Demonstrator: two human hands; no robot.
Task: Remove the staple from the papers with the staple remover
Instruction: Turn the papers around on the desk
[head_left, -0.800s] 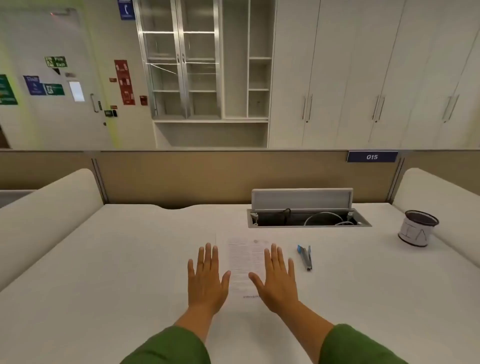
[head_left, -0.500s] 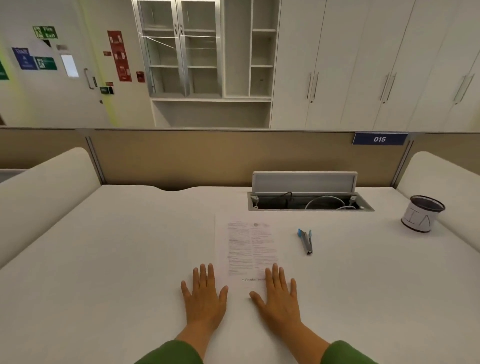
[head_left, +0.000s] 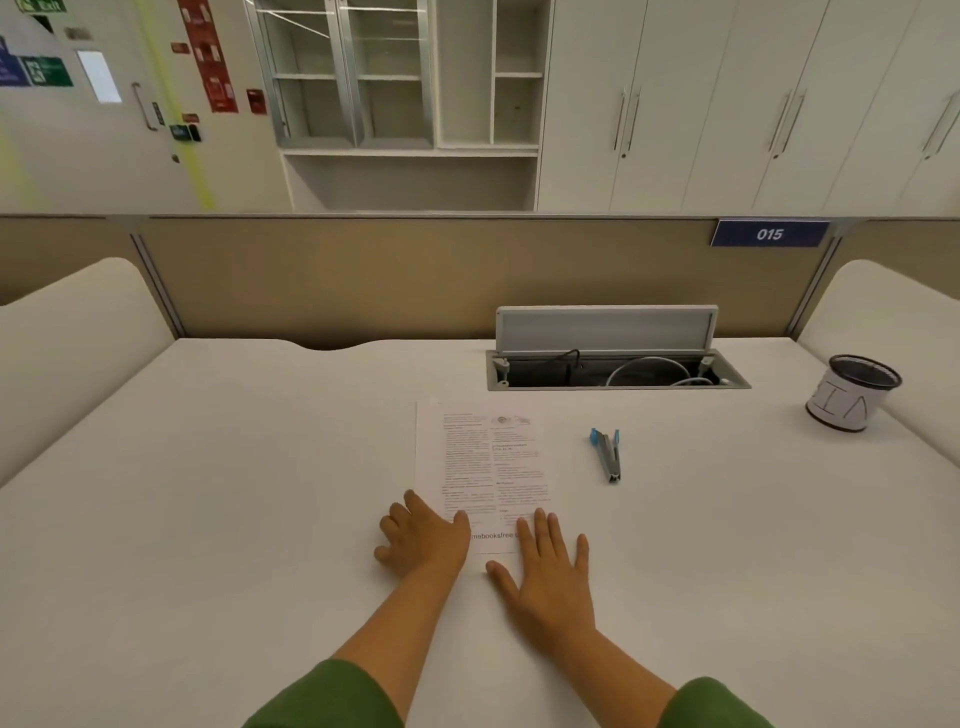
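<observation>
The printed papers (head_left: 480, 457) lie flat on the white desk (head_left: 208, 519) in front of me. The staple is too small to make out. A grey staple remover (head_left: 607, 455) with blue tips lies on the desk to the right of the papers, untouched. My left hand (head_left: 423, 538) rests on the near left corner of the papers with its fingers curling in. My right hand (head_left: 553, 571) lies flat, fingers apart, on the near right edge of the papers. Neither hand holds anything.
An open cable box (head_left: 615, 369) with its lid raised is set into the desk behind the papers. A mesh cup (head_left: 852, 392) with a white label stands at the far right. White padded dividers flank the desk, and a tan partition (head_left: 415, 275) closes the back.
Both hands slid back toward me along the papers to the near edge. The left hand's fingers have curled in. My view tilted down. The staple remover has not moved.
</observation>
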